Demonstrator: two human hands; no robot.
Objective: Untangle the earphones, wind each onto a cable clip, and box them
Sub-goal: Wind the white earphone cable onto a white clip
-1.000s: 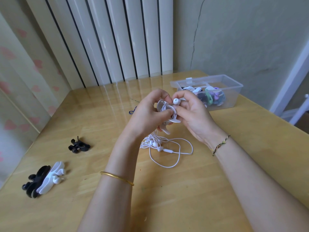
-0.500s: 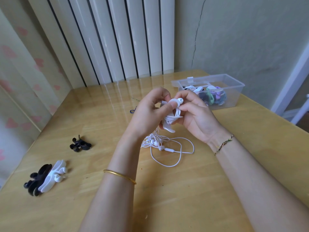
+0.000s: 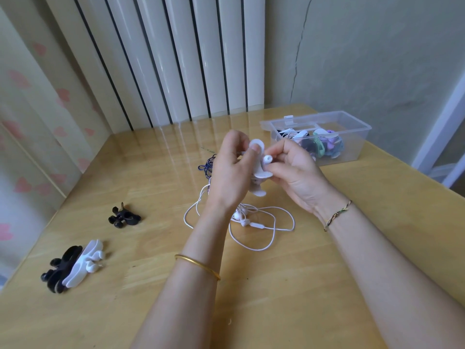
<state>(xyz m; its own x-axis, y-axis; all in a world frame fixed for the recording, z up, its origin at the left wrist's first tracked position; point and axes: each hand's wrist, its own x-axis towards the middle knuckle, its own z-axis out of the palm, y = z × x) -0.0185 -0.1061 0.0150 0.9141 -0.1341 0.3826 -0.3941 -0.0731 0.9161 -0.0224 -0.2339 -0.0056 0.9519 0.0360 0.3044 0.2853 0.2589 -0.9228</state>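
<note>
Nearest, on the left of the wooden table (image 3: 276, 293), lie two spare clips touching each other, a black clip (image 3: 59, 269) and a white clip (image 3: 84, 261). A smaller black clip (image 3: 123, 217) sits further in, well apart from them.

Mid-table: the loose white earphone cable (image 3: 254, 244) lies in slack loops directly below the hands, inline remote among them. Part of it runs up toward the hands; how much is already wound I cannot tell.

Both hands are raised above the loops.
- Left hand (image 3: 230, 175): fingers curled round the white cable clip (image 3: 262, 174), thumb pressed on its upper disc.
- Clip long axis: near upright, tail pointing down.
- Right hand (image 3: 295, 172): thumb and forefinger pinched together on an earbud (image 3: 267, 159), other fingers loosely bent.
- Key relation: the earbud sits at the right flank of the clip, at its waist, touching or just beside it. The right hand is the working hand and the left the holder.

Judgement: the earbud end is being seated on the clip, and winding the slack comes after.

Behind the left hand lies a dark blue cable (image 3: 206, 167), mostly hidden.

Far right: clear plastic box (image 3: 358, 141), lid off, holding several earphones already wound on clips (image 3: 320, 144), in white, black, green and purple.
</note>
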